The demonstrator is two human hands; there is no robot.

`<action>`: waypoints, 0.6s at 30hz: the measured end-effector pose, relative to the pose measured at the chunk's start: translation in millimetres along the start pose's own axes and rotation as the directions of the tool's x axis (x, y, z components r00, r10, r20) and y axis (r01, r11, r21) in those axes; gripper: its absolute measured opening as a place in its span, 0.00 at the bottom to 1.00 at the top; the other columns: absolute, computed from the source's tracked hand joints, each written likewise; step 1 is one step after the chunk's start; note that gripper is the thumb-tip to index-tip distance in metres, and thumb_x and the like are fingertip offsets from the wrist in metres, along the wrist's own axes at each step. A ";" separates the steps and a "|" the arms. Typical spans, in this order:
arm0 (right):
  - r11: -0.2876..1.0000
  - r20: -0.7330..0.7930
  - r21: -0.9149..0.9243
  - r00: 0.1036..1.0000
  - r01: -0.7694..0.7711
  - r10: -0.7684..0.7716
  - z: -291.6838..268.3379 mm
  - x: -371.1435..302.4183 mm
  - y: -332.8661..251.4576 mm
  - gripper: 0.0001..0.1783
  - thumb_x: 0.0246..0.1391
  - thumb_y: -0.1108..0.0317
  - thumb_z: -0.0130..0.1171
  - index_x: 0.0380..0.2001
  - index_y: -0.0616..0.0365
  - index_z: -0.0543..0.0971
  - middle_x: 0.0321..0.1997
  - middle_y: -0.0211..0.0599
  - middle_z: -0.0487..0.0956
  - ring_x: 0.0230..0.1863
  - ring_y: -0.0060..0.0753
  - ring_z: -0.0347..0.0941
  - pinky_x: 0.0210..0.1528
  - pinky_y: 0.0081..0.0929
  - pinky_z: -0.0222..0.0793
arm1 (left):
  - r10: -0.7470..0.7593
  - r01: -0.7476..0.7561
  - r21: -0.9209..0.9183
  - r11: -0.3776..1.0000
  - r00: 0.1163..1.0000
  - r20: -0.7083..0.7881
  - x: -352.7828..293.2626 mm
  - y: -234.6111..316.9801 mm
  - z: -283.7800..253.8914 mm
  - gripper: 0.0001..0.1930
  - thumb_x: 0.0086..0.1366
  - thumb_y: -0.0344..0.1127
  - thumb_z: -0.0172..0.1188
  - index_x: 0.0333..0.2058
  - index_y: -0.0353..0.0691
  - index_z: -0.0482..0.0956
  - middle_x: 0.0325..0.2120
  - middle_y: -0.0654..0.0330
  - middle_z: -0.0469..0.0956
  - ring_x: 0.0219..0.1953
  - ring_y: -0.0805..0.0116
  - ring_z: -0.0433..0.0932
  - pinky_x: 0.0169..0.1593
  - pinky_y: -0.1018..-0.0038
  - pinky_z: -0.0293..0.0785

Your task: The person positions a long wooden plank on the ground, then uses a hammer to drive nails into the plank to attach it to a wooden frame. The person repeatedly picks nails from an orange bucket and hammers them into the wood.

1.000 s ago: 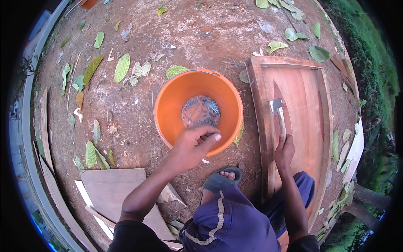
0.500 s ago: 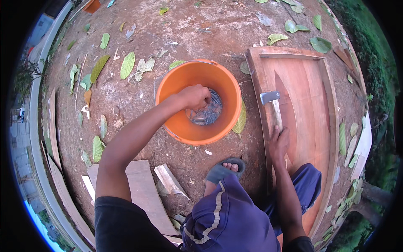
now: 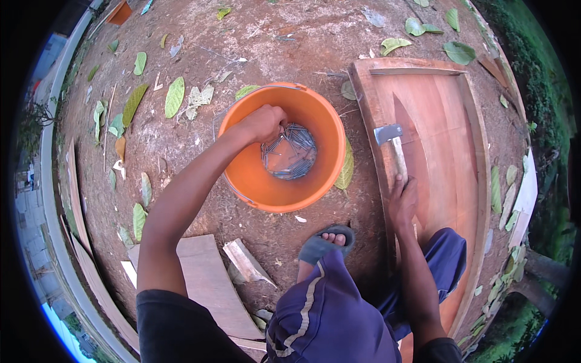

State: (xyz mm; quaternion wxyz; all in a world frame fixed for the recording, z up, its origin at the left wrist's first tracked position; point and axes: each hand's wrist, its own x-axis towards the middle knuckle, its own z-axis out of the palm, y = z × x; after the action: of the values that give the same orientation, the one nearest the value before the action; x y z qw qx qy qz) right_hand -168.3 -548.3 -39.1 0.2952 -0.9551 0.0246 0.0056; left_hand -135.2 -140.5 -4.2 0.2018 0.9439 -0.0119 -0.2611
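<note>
I have my left hand (image 3: 266,124) down inside the round, bright orange plastic bucket (image 3: 327,151), which stands on brown, leaf-strewn ground (image 3: 200,157) at 12 o'clock. The hand is toward the bucket's 11 o'clock side, its fingers curled downward at the loose, thin, grey metal nails (image 3: 300,144) lying on the bottom; my knuckles hide the fingertips, so I cannot tell whether they are pinching a nail or only brushing the pile. At 2 o'clock my right hand (image 3: 404,202) is wrapped round the pale wooden handle of a small, grey-headed metal hatchet (image 3: 397,148), held over a shallow, reddish-brown wooden panel (image 3: 448,133) with a raised board rim; whether the tool rests on the wood I cannot tell. I judge the step in hand to be picking out nails. The next move, I think, calls for a sure pinch of finger and thumb, then lifting my wrist clear of the bucket's edge, with the hatchet kept steady.
</note>
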 end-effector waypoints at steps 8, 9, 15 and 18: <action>0.999 0.001 -0.029 1.000 0.014 -0.014 -1.0 2.1 -0.5 0.20 0.70 0.55 0.48 0.41 0.67 0.74 0.35 0.58 0.78 0.38 0.59 0.75 0.44 0.49 0.67 | -0.003 -0.011 0.072 0.997 0.981 0.195 -1.3 9.1 -20.7 0.24 0.60 0.22 0.53 0.56 0.43 0.78 0.52 0.49 0.79 0.56 0.51 0.76 0.61 0.60 0.71; 1.000 0.019 -0.024 1.000 0.001 -0.001 -1.6 2.3 -2.0 0.21 0.70 0.55 0.48 0.41 0.67 0.73 0.35 0.58 0.78 0.38 0.59 0.75 0.44 0.49 0.67 | 0.018 -0.032 0.068 0.997 0.979 0.201 -1.9 8.4 -18.1 0.25 0.60 0.22 0.53 0.57 0.44 0.77 0.54 0.50 0.78 0.58 0.51 0.75 0.62 0.60 0.71; 1.000 0.053 -0.021 0.998 -0.012 0.013 -2.0 2.0 -1.4 0.22 0.70 0.54 0.47 0.42 0.67 0.73 0.35 0.60 0.78 0.39 0.61 0.75 0.44 0.50 0.67 | 0.445 -0.414 0.343 0.843 0.896 -0.012 -25.8 8.7 33.0 0.28 0.58 0.22 0.56 0.59 0.49 0.76 0.60 0.53 0.72 0.62 0.53 0.71 0.64 0.60 0.69; 0.999 0.047 -0.022 0.999 -0.024 0.025 -1.4 2.6 -0.3 0.22 0.70 0.54 0.47 0.42 0.67 0.73 0.36 0.61 0.78 0.40 0.62 0.76 0.45 0.50 0.67 | 0.064 -0.189 0.277 0.942 0.912 0.404 -12.0 22.2 6.5 0.32 0.58 0.22 0.57 0.62 0.51 0.72 0.58 0.53 0.72 0.61 0.53 0.72 0.64 0.60 0.69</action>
State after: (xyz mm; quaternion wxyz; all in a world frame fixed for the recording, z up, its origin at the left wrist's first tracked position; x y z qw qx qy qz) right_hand -165.6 -549.0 -37.8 0.2853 -0.9574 0.0292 0.0320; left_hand -147.0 -161.8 5.2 0.0611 0.8901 -0.1544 -0.4245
